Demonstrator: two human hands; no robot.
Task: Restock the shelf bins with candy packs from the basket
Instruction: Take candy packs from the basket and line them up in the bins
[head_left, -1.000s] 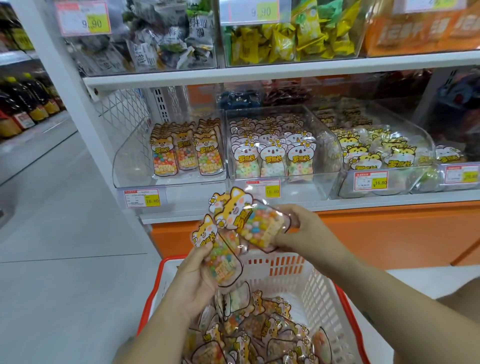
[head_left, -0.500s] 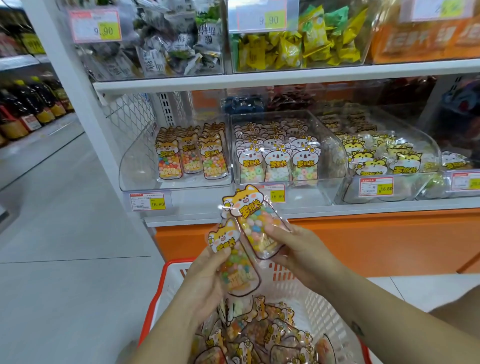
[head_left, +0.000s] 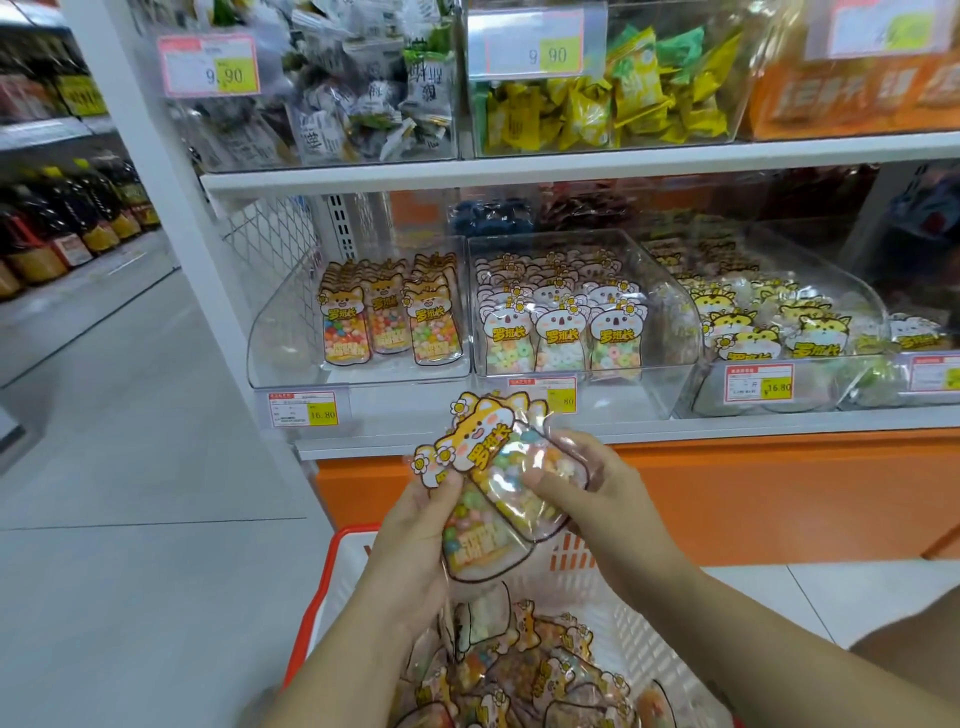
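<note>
Pinching lower candy pack (head_left: 475, 545) with left hand (head_left: 410, 545), gripping upper candy pack (head_left: 493, 441) with right hand (head_left: 608, 499), both over basket (head_left: 576, 564).

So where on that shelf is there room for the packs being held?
The left bin has a bare strip between its left wall and the three rows of fox packs, plus a thin strip in front of them. The middle bin and right bin look crowded across their width.
</note>
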